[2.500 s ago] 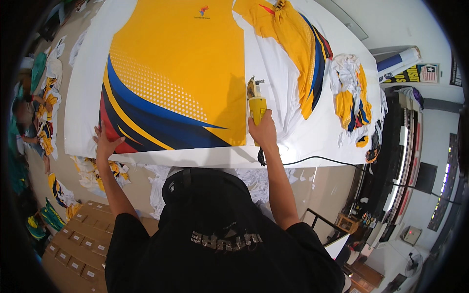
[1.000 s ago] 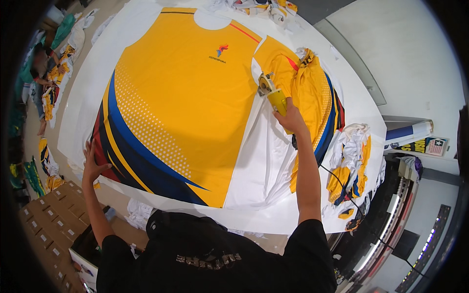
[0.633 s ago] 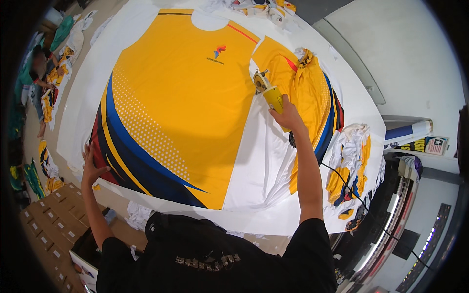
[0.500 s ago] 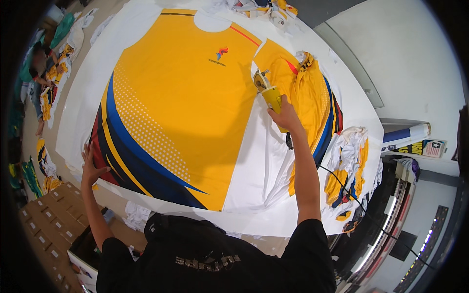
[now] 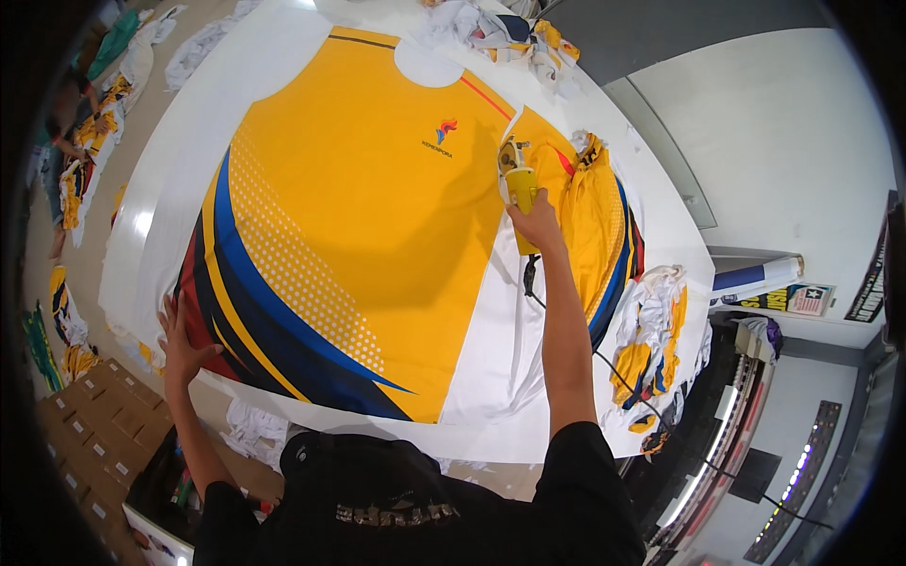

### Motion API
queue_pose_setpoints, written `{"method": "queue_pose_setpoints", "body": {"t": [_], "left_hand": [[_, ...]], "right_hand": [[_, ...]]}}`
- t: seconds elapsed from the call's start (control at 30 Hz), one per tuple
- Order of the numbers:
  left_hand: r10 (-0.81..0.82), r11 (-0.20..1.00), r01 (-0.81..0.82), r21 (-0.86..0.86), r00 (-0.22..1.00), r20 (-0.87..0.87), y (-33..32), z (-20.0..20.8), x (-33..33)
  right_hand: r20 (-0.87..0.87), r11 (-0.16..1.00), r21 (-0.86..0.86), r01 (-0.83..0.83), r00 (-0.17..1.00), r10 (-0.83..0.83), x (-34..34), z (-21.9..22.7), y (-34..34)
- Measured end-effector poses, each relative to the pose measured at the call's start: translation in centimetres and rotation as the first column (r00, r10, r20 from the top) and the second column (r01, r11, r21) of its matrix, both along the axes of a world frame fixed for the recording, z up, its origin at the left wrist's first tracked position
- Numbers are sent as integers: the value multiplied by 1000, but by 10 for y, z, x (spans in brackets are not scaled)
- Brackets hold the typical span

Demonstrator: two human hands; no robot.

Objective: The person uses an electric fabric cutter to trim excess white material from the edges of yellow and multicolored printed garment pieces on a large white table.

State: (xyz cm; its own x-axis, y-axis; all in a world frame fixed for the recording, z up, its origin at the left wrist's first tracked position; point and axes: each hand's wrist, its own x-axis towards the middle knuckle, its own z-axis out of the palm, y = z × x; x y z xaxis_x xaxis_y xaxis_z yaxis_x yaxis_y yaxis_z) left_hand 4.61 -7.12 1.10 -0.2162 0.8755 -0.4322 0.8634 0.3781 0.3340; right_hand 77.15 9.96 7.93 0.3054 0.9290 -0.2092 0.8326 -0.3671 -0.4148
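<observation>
A large yellow shirt panel (image 5: 396, 226) with blue, black and red swooshes lies flat on the white table. My right hand (image 5: 536, 224) is closed around the body of a yellow electric rotary cutter (image 5: 521, 189). The cutter's round head rests at the panel's right edge, near the armhole. White waste fabric (image 5: 478, 354) runs along that edge, and a bunched yellow piece (image 5: 566, 203) lies just to its right. My left hand (image 5: 179, 344), fingers spread, lies on the panel's lower left edge.
A black cord (image 5: 651, 410) trails from the cutter to the lower right. Fabric scraps (image 5: 651, 330) are heaped at the table's right side, with more scraps (image 5: 528, 38) at the far edge. Brown boxes (image 5: 104, 420) stand at lower left. Another person (image 5: 71, 127) sits at far left among fabrics.
The cutter has advanced a little along the panel's right edge toward the shoulder and stands more upright. My left hand stays on the lower left edge. The whole view has shifted slightly.
</observation>
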Motion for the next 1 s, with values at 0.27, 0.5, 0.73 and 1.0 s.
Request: {"method": "queue_pose_setpoints", "body": {"t": [0.27, 0.5, 0.73, 1.0], "left_hand": [[-5, 1000, 6, 20, 1000, -10, 0, 4, 1], [12, 1000, -12, -19, 1000, -6, 7, 15, 9], [19, 1000, -19, -24, 1000, -5, 3, 17, 10], [-109, 994, 109, -25, 994, -10, 30, 2, -26]], "right_hand": [[55, 990, 18, 140, 989, -141, -15, -16, 43], [123, 974, 40, 225, 966, -228, -4, -27, 84], [139, 967, 21, 255, 957, -256, 13, -33, 135], [200, 938, 125, 323, 918, -343, 72, -32, 194]]}}
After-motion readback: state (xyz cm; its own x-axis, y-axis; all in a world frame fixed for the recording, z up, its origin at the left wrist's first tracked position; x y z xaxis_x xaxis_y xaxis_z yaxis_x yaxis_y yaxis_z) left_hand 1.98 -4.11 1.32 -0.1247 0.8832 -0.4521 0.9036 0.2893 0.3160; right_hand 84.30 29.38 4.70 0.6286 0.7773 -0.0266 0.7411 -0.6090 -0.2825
